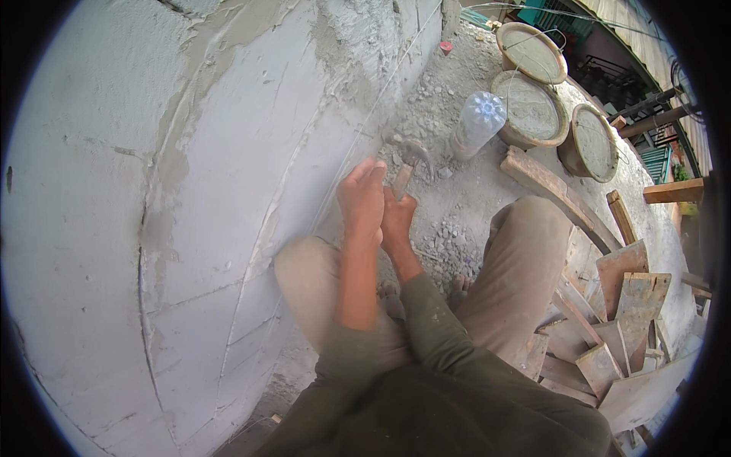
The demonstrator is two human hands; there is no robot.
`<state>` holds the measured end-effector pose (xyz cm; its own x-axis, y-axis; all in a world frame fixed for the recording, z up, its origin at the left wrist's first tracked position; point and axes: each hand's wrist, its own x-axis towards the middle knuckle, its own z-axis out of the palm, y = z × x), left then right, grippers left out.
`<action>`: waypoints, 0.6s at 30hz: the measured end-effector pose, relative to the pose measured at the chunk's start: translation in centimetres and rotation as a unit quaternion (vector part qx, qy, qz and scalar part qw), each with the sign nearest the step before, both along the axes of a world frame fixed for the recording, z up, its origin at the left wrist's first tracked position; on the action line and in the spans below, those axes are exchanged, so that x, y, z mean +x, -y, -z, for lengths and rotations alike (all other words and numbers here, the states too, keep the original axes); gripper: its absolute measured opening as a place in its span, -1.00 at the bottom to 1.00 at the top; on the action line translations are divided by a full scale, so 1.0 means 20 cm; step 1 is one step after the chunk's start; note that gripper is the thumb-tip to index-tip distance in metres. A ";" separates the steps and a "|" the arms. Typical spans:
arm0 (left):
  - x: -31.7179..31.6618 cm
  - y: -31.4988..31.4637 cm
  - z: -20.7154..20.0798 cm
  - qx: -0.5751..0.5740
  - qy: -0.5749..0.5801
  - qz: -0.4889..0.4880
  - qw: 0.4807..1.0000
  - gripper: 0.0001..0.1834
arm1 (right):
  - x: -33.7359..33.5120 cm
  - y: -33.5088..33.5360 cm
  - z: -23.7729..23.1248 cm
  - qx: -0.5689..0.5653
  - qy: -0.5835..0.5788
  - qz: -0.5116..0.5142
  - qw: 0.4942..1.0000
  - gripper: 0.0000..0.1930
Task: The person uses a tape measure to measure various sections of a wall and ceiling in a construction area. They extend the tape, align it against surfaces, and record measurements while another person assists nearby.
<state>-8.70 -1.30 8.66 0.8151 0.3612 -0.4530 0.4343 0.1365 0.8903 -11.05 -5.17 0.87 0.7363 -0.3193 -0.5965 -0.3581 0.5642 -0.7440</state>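
A hammer [406, 174] is held over the floor [445, 202], near the edge by the wall [205, 206].
Its handle is gripped by the right hand [398, 218], fingers curled round; it is pointed ahead, tipped a bit right. The left hand [362, 194] is held half curled, between wall and right hand; what it holds cannot be told.

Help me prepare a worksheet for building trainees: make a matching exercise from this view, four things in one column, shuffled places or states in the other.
Things:
1. Hammer
2. Bottle
3. Tubs
4. Loose boards

Places or states:
A. Round, with grey contents
B. In a heap beside the right leg
C. Gripped by the handle in the right hand
D. Made of clear plastic

Right pairs: 1-C, 2-D, 3-A, 4-B
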 end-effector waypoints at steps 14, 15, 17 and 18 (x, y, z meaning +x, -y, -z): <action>-0.88 -0.48 -0.42 0.264 0.103 -0.187 0.941 -0.65 | 0.03 -0.23 -0.09 0.195 -0.008 0.013 0.981 -0.76; -0.91 -0.48 -0.39 0.262 0.113 -0.207 0.936 -0.64 | 0.02 -0.24 -0.10 0.211 -0.006 0.022 0.977 -0.74; -1.00 -0.50 -0.32 0.273 0.106 -0.211 0.933 -0.61 | 0.02 -0.24 -0.08 0.190 -0.014 0.015 0.982 -0.75; -1.06 -0.53 -0.29 0.288 0.086 -0.197 0.933 -0.57 | 0.02 -0.25 -0.08 0.180 -0.016 0.012 0.983 -0.76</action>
<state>-29.89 9.28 14.37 0.6101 0.7915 0.0347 0.2950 -0.2676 0.9173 -10.62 -0.10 2.39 0.7095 -0.1002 -0.6975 -0.3613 0.7982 -0.4821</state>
